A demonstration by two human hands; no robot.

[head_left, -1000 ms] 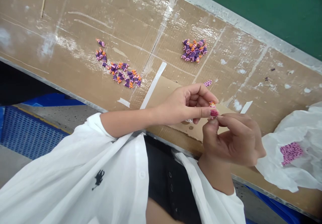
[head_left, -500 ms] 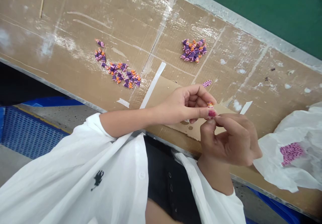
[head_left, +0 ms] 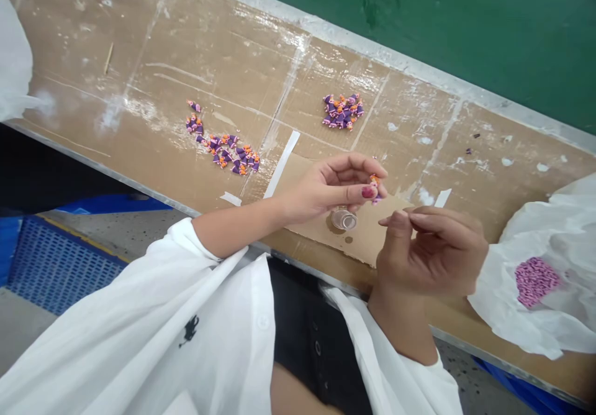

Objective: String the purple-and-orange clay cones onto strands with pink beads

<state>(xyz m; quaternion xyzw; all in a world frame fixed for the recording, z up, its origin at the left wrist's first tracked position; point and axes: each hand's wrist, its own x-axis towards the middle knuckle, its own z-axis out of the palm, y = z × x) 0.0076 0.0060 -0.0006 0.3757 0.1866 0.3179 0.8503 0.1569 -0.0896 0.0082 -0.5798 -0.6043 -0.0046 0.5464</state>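
My left hand pinches a small figurine with an orange top and pink and purple parts between thumb and fingertips. To its right, my right hand is closed in a pinch, apart from the figurine. What its fingertips hold, if anything, is too small to make out. Below my left hand a small clear cup stands on a cardboard sheet, beside wet spots. Similar purple, pink and orange figurines lie in a heap beyond my hands and in a loose cluster to the left.
A crumpled white plastic sheet at right holds a pile of small pink pieces. Tape strips lie by the cardboard sheet. A thin stick and a white sheet are at far left. The table edge runs close to my body.
My right hand has drawn away from the figurine, to the right. My left hand still holds the figurine and has turned slightly. The clear cup now shows more fully, and the view has shifted.
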